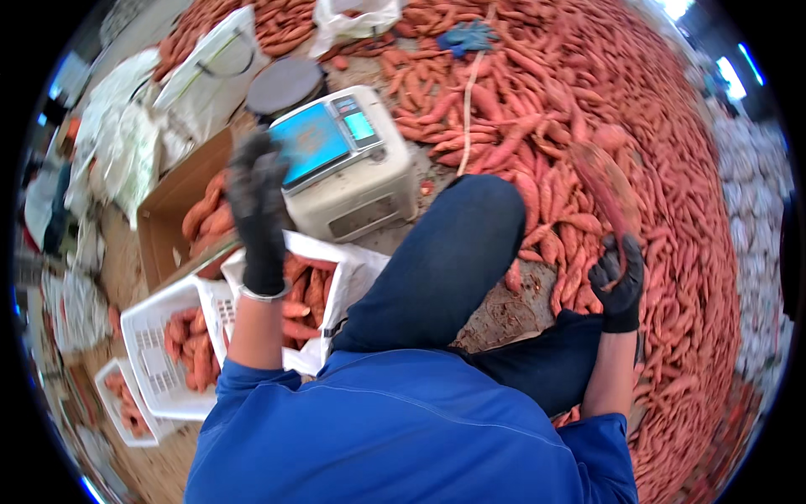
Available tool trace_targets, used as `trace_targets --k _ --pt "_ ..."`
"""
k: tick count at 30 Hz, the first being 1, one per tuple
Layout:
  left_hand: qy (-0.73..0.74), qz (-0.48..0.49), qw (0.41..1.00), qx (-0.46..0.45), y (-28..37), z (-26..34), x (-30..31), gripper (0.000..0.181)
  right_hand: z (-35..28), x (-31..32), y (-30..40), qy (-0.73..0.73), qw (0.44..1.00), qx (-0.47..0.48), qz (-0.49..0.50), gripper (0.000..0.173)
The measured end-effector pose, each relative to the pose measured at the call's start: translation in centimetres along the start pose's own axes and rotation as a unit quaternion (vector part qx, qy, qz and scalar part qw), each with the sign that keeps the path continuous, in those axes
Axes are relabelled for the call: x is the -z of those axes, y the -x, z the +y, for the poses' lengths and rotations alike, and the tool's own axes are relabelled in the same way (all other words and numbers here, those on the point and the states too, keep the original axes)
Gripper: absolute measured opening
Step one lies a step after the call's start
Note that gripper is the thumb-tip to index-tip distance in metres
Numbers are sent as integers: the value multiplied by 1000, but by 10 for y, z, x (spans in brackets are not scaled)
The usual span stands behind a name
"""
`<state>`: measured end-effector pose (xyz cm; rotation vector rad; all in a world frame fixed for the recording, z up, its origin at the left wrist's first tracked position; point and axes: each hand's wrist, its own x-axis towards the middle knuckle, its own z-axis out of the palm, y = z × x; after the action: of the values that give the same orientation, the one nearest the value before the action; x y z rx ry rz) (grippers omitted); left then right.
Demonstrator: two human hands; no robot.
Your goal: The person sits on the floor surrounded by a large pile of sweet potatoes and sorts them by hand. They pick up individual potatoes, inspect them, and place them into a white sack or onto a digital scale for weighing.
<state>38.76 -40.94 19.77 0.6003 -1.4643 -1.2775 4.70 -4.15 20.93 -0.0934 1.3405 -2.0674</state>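
Observation:
My right hand (617, 277), in a dark glove, grips the lower end of a large, long sweet potato (601, 183) and holds it up at a tilt over a wide heap of sweet potatoes (680, 252). My left hand (255, 195), also gloved, is raised beside the blue-topped digital scale (312, 142). Motion blurs its fingers, and I cannot tell whether they hold anything. The scale rests on an upturned pale plastic box (346, 211), its screen lit. Below my left hand, a white-lined crate (349, 268) contains sweet potatoes.
A cardboard box (179, 205) with sweet potatoes stands at the left, near white plastic crates (141, 334). Behind are a round dark stool (286, 85) and white woven sacks (208, 69). Blue gloves (469, 38) and a pale cord (467, 120) lie on the heap.

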Motion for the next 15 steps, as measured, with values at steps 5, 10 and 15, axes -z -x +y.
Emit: trace_targets --k 5,10,15 --pt "343 -374 824 251 16 23 -196 51 1 -36 26 159 979 91 -92 25" --pt "485 -352 628 496 46 24 -301 33 12 -41 40 660 694 282 -43 39" --pt "506 -286 637 507 66 -30 -309 57 30 -29 43 664 681 291 -105 50"
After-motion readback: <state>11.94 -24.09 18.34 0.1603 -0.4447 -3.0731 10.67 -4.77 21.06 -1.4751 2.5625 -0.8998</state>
